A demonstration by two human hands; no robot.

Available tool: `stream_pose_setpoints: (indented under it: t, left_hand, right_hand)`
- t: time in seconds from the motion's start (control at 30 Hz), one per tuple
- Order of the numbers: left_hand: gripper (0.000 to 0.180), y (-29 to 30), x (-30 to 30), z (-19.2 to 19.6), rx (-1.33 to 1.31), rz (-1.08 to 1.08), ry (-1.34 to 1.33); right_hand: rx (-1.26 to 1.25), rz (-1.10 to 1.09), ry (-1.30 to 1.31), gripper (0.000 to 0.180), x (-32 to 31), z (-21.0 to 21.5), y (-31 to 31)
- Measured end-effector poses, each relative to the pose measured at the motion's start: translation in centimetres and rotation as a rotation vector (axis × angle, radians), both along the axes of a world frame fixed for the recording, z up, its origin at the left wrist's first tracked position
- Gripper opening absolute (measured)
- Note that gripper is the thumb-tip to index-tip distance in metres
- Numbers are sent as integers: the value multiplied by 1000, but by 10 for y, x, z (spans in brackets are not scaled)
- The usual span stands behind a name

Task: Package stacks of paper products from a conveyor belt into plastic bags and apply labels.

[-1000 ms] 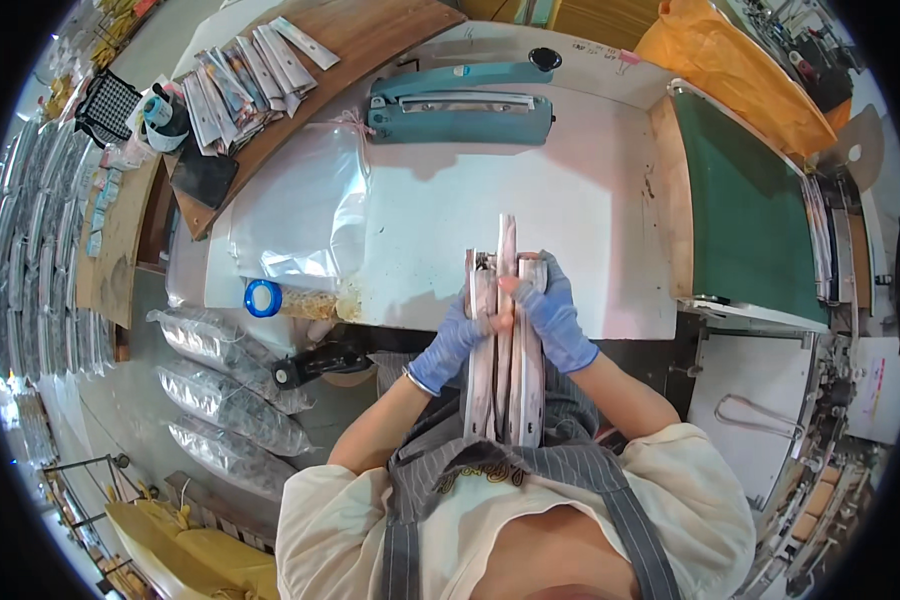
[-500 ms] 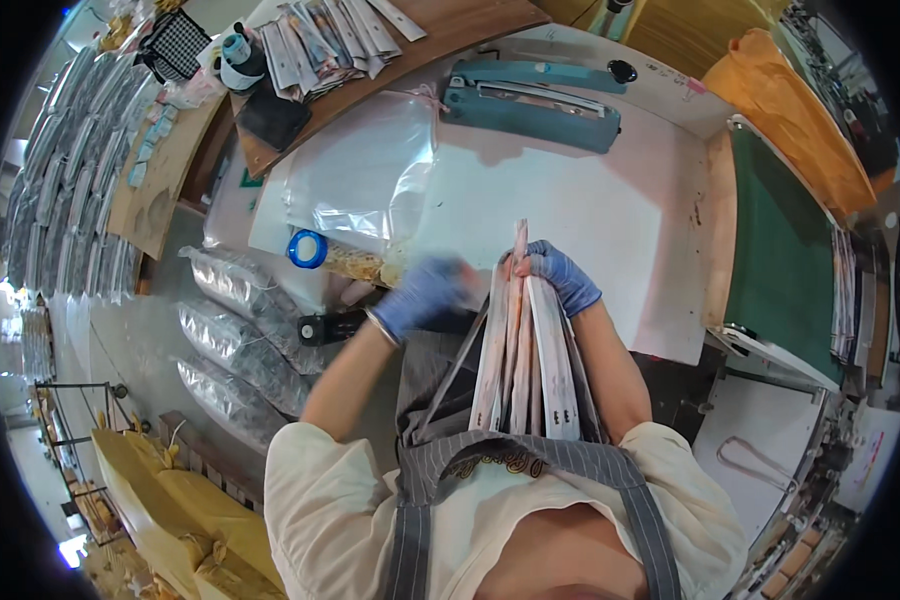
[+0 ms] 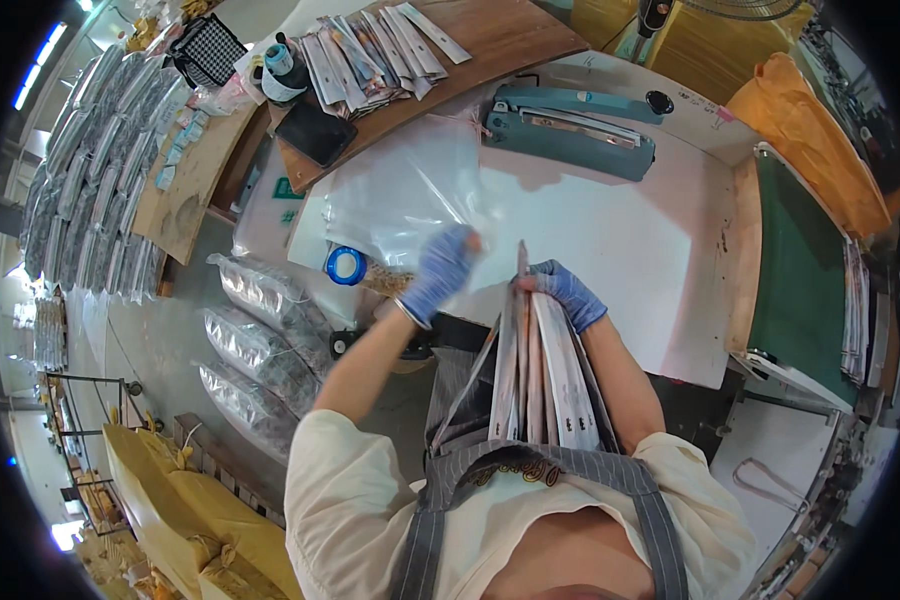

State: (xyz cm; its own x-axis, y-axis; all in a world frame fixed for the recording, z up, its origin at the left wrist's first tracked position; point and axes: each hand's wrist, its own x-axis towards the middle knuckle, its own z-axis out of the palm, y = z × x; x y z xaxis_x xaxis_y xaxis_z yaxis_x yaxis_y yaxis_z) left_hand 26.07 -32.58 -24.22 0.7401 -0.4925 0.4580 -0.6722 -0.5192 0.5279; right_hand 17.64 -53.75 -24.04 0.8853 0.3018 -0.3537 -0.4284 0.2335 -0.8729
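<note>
My right hand [image 3: 568, 293], in a blue glove, is closed on the far end of a bundle of long, flat printed packets [image 3: 542, 370]. The packets fan toward my apron, and one sticks up above the others. My left hand [image 3: 440, 272], also gloved in blue, is at the near right corner of a stack of clear plastic bags [image 3: 395, 195]. Its fingers are smeared by motion, so I cannot tell whether they touch the bags. Beside that hand a jar with a blue lid [image 3: 347, 266] lies on its side.
A teal bag sealer [image 3: 570, 135] stands at the back of the white worktable [image 3: 610, 235]. More packets [image 3: 375, 60] lie on a brown wooden shelf [image 3: 500, 45]. Filled clear bags [image 3: 260, 350] are on the left, and a green board [image 3: 795, 270] is on the right.
My left hand has moved away from the packets, up and toward the plastic bags. My right hand still grips the bundle. The whole view has shifted slightly.
</note>
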Motion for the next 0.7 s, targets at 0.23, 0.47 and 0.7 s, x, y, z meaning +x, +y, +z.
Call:
stream_pose_setpoints:
  t: [0.23, 0.47, 0.7]
  left_hand:
    - [21, 10, -34, 17, 32, 169, 249]
    - [37, 15, -60, 33, -885, 0, 670]
    - [59, 13, -12, 13, 204, 141, -91]
  right_hand:
    - [-55, -14, -24, 21, 5, 12, 12]
    - [-174, -55, -47, 24, 1, -1, -4]
    - [0, -217, -118, 31, -41, 27, -35]
